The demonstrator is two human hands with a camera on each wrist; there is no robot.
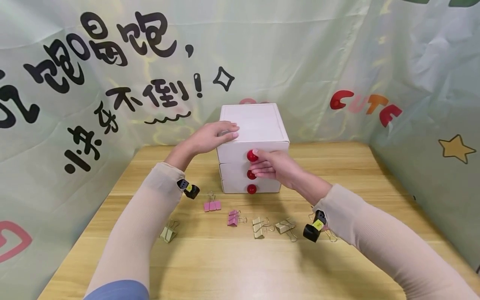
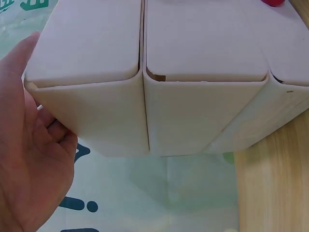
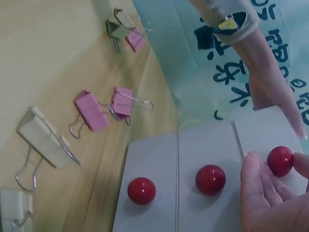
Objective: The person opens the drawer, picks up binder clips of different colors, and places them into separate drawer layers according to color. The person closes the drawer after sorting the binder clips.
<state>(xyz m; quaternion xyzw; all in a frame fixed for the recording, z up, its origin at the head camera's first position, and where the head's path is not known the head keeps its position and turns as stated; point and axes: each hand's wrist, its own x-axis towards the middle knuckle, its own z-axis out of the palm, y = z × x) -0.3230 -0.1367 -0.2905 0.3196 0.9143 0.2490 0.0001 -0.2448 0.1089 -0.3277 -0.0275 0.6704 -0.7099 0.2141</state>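
A white three-drawer box stands on the table, each drawer front bearing a round red knob. My left hand rests on the box's top left edge; in the left wrist view its thumb and fingers lie about that corner. At the front, my right hand pinches the top red knob between thumb and fingers. Its lower fingers hang in front of the middle knob, partly covering it in the head view. The bottom knob shows uncovered. All three drawer fronts look pushed in.
Several binder clips lie on the wooden table before the box, among them a pink clip, another pink clip, and a cream clip. Some sit partly behind my right wrist. A printed cloth hangs behind the box and along the sides.
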